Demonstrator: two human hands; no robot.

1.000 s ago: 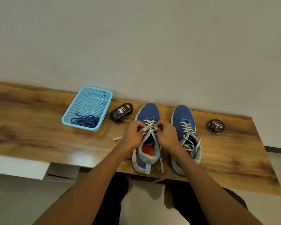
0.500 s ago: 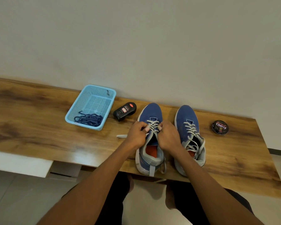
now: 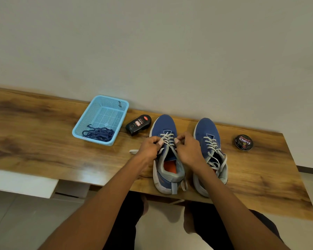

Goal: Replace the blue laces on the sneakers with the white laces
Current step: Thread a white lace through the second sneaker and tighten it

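Likely a home or plain room: wooden bench (image 3: 34, 141) against bare wall (image 3: 152, 51), tiled floor (image 3: 16, 222), shoe-polish tin (image 3: 243, 142) and bottle (image 3: 138, 124) beside sneakers (image 3: 163, 127).

Both forearms are bare from the bottom edge of the view up to the wrist; no sleeve shows on either one. The left hand (image 3: 149, 147) and the right hand (image 3: 188, 150) wear no glove, no ring and no watch or band. The nails are short and pale. Under the arms, the legs are covered with dark, nearly black trousers. The feet cannot be told clearly.
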